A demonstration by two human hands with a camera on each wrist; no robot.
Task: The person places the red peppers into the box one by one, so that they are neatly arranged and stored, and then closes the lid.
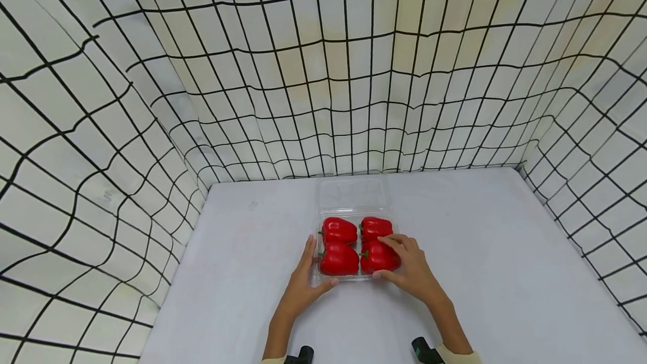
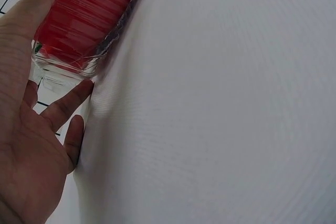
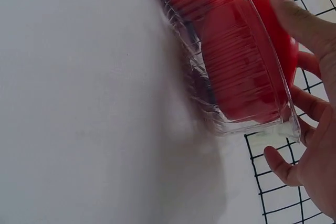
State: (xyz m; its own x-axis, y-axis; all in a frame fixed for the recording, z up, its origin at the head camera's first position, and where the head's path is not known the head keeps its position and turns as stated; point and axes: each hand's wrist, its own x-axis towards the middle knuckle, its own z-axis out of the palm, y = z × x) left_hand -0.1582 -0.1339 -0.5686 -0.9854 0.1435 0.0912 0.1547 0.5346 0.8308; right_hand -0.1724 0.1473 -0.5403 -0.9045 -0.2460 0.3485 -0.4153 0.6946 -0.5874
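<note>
A clear plastic clamshell box (image 1: pixel 349 278) holds several red bell peppers, set in two rows with their green stems toward the left. My right hand (image 1: pixel 415 269) holds the front right bell pepper (image 1: pixel 379 257), its thumb at the front and its fingers over the top and far side. Along the box's left side lie the extended fingers of my left hand (image 1: pixel 299 295), while its thumb reaches the front left corner by another bell pepper (image 1: pixel 337 260). In the right wrist view, the held bell pepper (image 3: pixel 241 61) sits inside the box wall.
The box's transparent lid (image 1: pixel 351 194) lies folded back behind the peppers. Under everything is a white table (image 1: pixel 242 296). Black netting (image 1: pixel 371 66) over pale walls encloses the table's back and sides.
</note>
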